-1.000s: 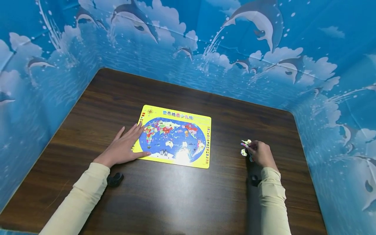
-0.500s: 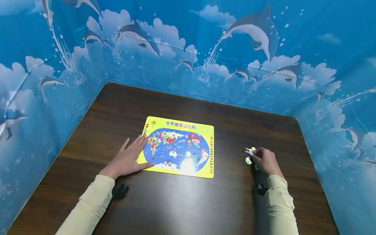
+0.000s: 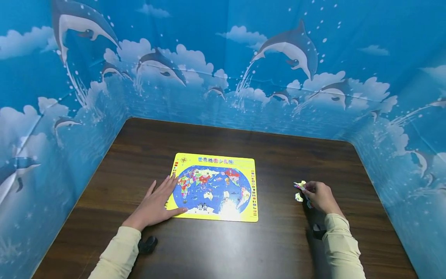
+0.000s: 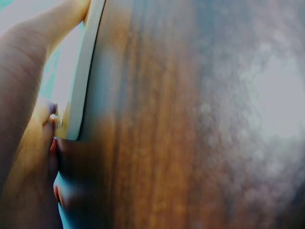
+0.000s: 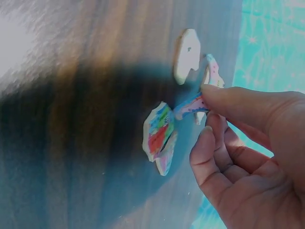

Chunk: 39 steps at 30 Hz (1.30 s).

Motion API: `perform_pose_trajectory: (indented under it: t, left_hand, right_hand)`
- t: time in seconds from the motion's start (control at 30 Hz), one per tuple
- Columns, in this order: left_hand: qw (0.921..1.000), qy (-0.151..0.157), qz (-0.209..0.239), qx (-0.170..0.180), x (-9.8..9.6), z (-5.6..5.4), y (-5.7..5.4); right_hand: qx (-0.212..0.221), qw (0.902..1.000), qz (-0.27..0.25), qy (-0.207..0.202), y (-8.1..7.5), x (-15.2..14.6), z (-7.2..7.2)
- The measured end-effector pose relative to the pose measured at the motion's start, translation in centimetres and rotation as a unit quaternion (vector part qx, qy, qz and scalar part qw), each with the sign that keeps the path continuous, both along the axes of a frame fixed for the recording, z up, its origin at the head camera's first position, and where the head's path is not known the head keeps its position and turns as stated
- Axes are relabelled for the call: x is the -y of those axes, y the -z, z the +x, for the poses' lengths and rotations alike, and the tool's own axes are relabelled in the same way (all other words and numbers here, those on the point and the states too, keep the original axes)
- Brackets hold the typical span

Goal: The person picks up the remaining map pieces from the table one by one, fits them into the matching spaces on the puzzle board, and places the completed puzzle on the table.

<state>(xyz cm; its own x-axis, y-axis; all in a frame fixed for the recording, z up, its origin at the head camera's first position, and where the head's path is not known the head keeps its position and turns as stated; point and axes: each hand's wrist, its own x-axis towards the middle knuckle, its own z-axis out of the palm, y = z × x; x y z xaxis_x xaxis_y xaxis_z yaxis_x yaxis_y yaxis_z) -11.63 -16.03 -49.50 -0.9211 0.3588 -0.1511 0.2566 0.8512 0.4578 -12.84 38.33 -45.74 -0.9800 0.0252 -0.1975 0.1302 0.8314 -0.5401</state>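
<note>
On the table lies a yellow world map puzzle board (image 3: 240, 164) with a blue oval map. My left hand (image 3: 155, 205) rests on its left edge, fingers spread along the side and thumb over the lower edge. Out to the right, my right hand (image 3: 322, 197) pinches a small blue and pink puzzle piece (image 5: 190, 106) between thumb and fingers. Around it lie a pale puzzle piece (image 5: 188, 57), a red, green and blue puzzle piece (image 5: 157, 133) overlapping a pale one, and a spotted pink puzzle piece (image 5: 214, 74) partly hidden behind the thumb.
The dark wooden table (image 3: 278, 240) spreads around the board. A blue curtain (image 3: 216, 46) with dolphins encloses its back and sides. A black wrist device (image 3: 148, 245) sits under the left wrist, and another (image 3: 318, 231) under the right.
The head view has tilted up, so board, hands and table sit lower in frame. Both hands keep nearly the same positions, the left on the board and the right among the pieces.
</note>
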Motion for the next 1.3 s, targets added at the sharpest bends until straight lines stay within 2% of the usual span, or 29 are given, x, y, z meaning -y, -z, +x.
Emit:
perform_pose_trajectory:
  t: [0.2,0.43,0.6,0.73,0.9,1.1,1.3]
  left_hand:
    - [1.0,-0.004,0.001,-0.004,-0.1,0.1,0.2]
    - [1.0,-0.002,0.004,-0.006,0.1,0.0,0.3]
    - [0.9998,-0.005,0.01,-0.014,0.2,-0.1,0.3]
    - [0.9999,-0.007,0.013,-0.004,0.0,0.0,0.5]
    - [0.9998,-0.013,0.016,-0.003,-0.3,0.4,0.8]
    - [0.9998,-0.016,0.015,-0.004,-0.3,0.6,1.0]
    - [0.9997,-0.014,0.019,-0.006,-0.2,0.5,0.7]
  right_hand:
    - [0.008,0.9997,-0.009,0.019,-0.3,0.0,0.2]
    - [-0.019,0.9995,-0.006,0.023,-0.8,0.2,0.6]
    - [-0.057,0.9977,-0.02,0.03,-2.0,1.5,0.7]
    - [-0.071,0.9956,-0.047,0.04,-2.6,3.6,1.1]
    - [-0.074,0.9916,-0.095,0.046,-1.8,7.6,1.7]
    - [-0.058,0.9813,-0.169,0.071,-0.2,12.2,2.2]
    - [-0.046,0.9699,-0.215,0.105,0.8,15.1,2.3]
